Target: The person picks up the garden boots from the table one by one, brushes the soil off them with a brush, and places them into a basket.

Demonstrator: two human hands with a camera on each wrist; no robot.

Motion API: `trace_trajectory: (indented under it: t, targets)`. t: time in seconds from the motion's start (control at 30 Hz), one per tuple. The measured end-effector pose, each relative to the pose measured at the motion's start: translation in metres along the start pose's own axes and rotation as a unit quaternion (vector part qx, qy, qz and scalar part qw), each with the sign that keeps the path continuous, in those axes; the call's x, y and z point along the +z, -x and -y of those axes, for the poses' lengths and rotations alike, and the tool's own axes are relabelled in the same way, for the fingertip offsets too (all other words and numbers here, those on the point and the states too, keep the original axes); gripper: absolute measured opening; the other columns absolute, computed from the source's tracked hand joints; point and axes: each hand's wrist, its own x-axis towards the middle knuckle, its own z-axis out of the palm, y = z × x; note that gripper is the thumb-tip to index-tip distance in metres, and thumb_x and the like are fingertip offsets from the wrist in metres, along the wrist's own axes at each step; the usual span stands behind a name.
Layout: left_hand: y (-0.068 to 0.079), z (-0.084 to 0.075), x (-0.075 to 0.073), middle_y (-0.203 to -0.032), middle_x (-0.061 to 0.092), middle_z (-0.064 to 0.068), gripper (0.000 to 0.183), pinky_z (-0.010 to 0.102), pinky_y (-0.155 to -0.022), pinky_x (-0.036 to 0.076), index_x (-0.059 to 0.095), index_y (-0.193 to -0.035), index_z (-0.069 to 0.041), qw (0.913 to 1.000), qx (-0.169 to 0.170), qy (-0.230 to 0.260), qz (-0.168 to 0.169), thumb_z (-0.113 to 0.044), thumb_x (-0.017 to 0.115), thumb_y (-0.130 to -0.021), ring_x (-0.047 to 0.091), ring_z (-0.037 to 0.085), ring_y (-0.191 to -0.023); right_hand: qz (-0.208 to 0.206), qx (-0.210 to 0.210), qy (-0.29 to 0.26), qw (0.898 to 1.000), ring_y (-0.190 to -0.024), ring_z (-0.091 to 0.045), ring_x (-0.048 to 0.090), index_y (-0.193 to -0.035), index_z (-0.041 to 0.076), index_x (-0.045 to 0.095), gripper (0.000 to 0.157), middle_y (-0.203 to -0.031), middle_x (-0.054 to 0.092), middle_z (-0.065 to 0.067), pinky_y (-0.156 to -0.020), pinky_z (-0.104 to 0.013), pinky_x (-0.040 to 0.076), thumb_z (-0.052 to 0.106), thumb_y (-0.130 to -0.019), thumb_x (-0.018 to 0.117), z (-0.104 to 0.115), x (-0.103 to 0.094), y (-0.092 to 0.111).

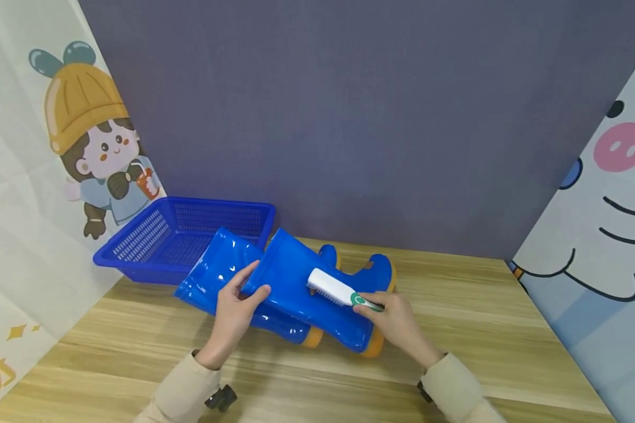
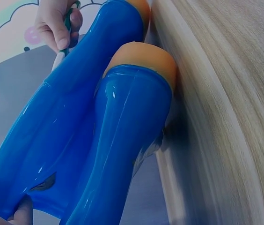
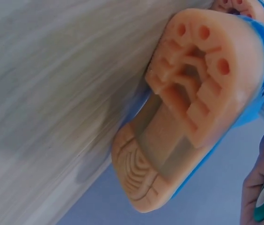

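Note:
Two blue rain boots with orange soles lie on their sides. The nearer rain boot (image 1: 291,270) has its shaft top pinched between the thumb and fingers of my left hand (image 1: 236,305). My right hand (image 1: 394,317) grips the green and white handle of a scrub brush (image 1: 333,286), its bristles down against that boot's shaft. Behind and to the left is the other rain boot (image 1: 227,258), partly covered by the first. From the right wrist, the nearer boot's orange sole (image 3: 244,51) shows its tread. A dark mark (image 2: 45,183) shows near the shaft opening in the left wrist view.
A blue plastic basket (image 1: 137,267) stands at the back left, close behind the boots' open ends. Everything stands on a wood-grain table (image 1: 455,329). A grey panel (image 1: 360,117) rises along the back, with printed cartoon sheets at both sides.

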Motion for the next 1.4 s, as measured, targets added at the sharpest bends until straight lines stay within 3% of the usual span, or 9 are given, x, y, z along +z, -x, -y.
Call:
trace_trajectory:
  t: [0.43, 0.67, 1.07, 1.2, 1.4]
  targets:
    - [-0.001, 0.000, 0.000, -0.143, 0.039, 0.004, 0.053, 0.010, -0.081, 0.042, 0.046, -0.134, -0.018, 1.0000, -0.002, 0.000, 0.000, -0.018, 0.066, -0.085, 0.043, 0.016, -0.122, -0.003, 0.024, 0.006, 1.000, -0.080, -0.011, 0.059, -0.102, 0.010, 0.071, 0.031, -0.097, 0.069, -0.006, -0.063, -0.019, 0.049, 0.029, -0.078, 0.072, -0.009, -0.008, 0.006]
    - [-0.001, 0.000, 0.000, -0.141, 0.042, 0.005, 0.052, 0.011, -0.080, 0.043, 0.047, -0.133, -0.017, 1.0000, 0.003, 0.005, -0.004, -0.015, 0.066, -0.084, 0.048, 0.017, -0.116, 0.001, 0.038, 0.004, 0.999, -0.072, -0.009, 0.054, -0.103, 0.010, 0.071, 0.029, -0.095, 0.069, -0.006, -0.058, -0.018, 0.045, 0.027, -0.079, 0.071, -0.014, -0.012, 0.011]
    - [0.002, -0.001, -0.001, -0.142, 0.040, 0.004, 0.053, 0.011, -0.082, 0.042, 0.045, -0.135, -0.017, 1.0000, 0.003, 0.009, 0.001, -0.019, 0.065, -0.086, 0.044, 0.018, -0.121, -0.034, 0.077, -0.025, 0.996, -0.067, -0.010, 0.055, -0.103, 0.010, 0.071, 0.032, -0.098, 0.069, -0.011, -0.051, -0.019, 0.044, 0.029, -0.078, 0.072, -0.014, -0.022, 0.011]
    - [0.001, -0.002, -0.001, -0.142, 0.040, 0.004, 0.053, 0.011, -0.082, 0.042, 0.045, -0.134, -0.017, 1.0000, 0.005, 0.007, 0.000, -0.019, 0.065, -0.086, 0.045, 0.017, -0.119, -0.030, 0.067, -0.046, 0.996, -0.063, -0.009, 0.053, -0.106, 0.011, 0.070, 0.037, -0.092, 0.069, -0.007, -0.049, -0.019, 0.042, 0.035, -0.077, 0.072, -0.003, -0.018, 0.008]
    - [0.000, -0.002, 0.003, -0.139, 0.045, 0.005, 0.053, 0.014, -0.077, 0.045, 0.047, -0.133, -0.017, 0.9999, 0.004, 0.010, -0.005, -0.016, 0.066, -0.084, 0.052, 0.010, -0.100, -0.022, 0.011, -0.033, 0.999, -0.068, -0.005, 0.058, -0.104, 0.013, 0.071, 0.033, -0.096, 0.070, -0.006, -0.053, -0.017, 0.048, 0.033, -0.077, 0.072, 0.006, -0.007, 0.005]
